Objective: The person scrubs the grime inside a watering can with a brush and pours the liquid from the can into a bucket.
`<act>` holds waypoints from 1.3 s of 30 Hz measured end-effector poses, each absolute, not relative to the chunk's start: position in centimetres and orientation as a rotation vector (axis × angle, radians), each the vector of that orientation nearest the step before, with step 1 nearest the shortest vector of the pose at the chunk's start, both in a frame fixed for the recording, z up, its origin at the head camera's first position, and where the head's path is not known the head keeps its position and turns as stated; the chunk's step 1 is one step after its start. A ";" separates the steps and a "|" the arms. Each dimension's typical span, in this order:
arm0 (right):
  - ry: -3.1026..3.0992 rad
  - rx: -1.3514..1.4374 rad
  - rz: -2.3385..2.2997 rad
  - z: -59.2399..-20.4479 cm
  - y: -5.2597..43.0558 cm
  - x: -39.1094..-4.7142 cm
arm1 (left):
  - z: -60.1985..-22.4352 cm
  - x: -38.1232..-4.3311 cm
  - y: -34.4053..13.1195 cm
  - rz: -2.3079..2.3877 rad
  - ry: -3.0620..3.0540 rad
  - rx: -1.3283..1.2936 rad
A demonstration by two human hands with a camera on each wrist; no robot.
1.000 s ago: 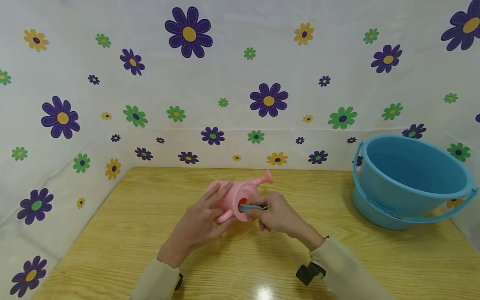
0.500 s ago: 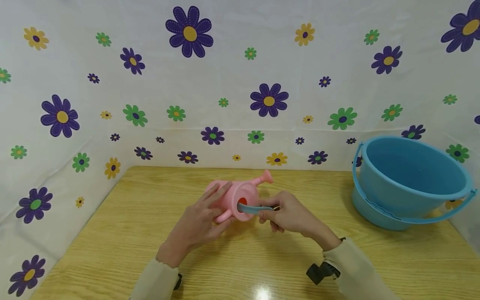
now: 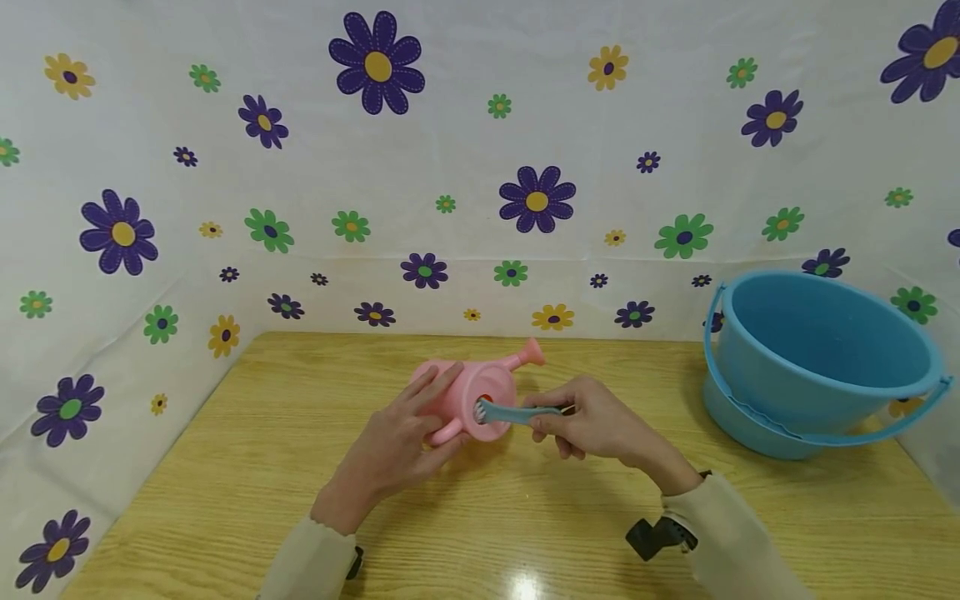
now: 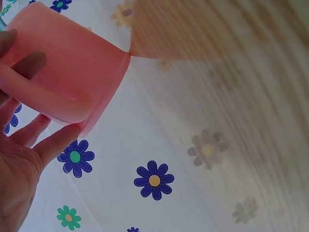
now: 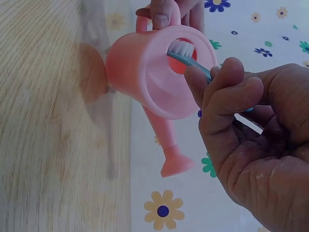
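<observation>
A pink watering can [image 3: 450, 402] lies tipped on the table, its mouth facing right towards the person. My left hand [image 3: 393, 446] grips it around the body and handle [image 4: 43, 92]; in the left wrist view some fingers pass behind the handle. A blue-grey brush [image 3: 513, 412] with white bristles is pinched between the thumb and fingers of my right hand [image 3: 596, 421]. The bristles [image 5: 182, 48] stand at the can's round opening, seen most plainly in the right wrist view. The spout's flared rose [image 5: 176, 165] points away from the left hand. The can's inside is mostly hidden.
On the right of the wooden table [image 3: 315, 392] stands a large blue bucket [image 3: 817, 358] with its handle hanging down in front. A white flower-patterned cloth [image 3: 450, 150] hangs behind the table and at both sides.
My right hand has moved to the right, drawing the brush outward, so its white bristles now show at the can's opening. The left hand and the watering can have stayed in place.
</observation>
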State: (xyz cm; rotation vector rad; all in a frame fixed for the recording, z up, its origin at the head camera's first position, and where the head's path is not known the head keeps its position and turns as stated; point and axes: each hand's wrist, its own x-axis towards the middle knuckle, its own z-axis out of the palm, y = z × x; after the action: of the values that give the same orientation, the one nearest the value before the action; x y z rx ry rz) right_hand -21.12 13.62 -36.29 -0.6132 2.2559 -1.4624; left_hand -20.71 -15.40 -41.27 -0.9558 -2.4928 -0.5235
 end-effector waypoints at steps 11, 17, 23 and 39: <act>2.300 -0.661 -1.443 -36.6 12.7 -21.5 | -41.1 -20.8 -15.4 -0.531 -2.505 -0.944; 2.324 -0.656 -1.437 -36.9 11.9 -21.6 | -40.9 -20.8 -15.3 -0.540 -2.513 -0.945; 2.337 -0.645 -1.431 -37.1 11.1 -21.8 | -40.8 -20.7 -15.4 -0.532 -2.504 -0.948; 2.365 -0.654 -1.395 -37.7 9.8 -22.4 | -41.0 -20.6 -15.4 -0.500 -2.510 -0.965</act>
State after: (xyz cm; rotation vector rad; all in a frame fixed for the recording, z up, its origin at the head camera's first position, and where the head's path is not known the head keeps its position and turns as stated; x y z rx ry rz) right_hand -22.37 9.83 -37.73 -0.6539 2.3653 -1.3951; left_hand -20.60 -15.43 -41.02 -0.9649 -2.5104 -0.4998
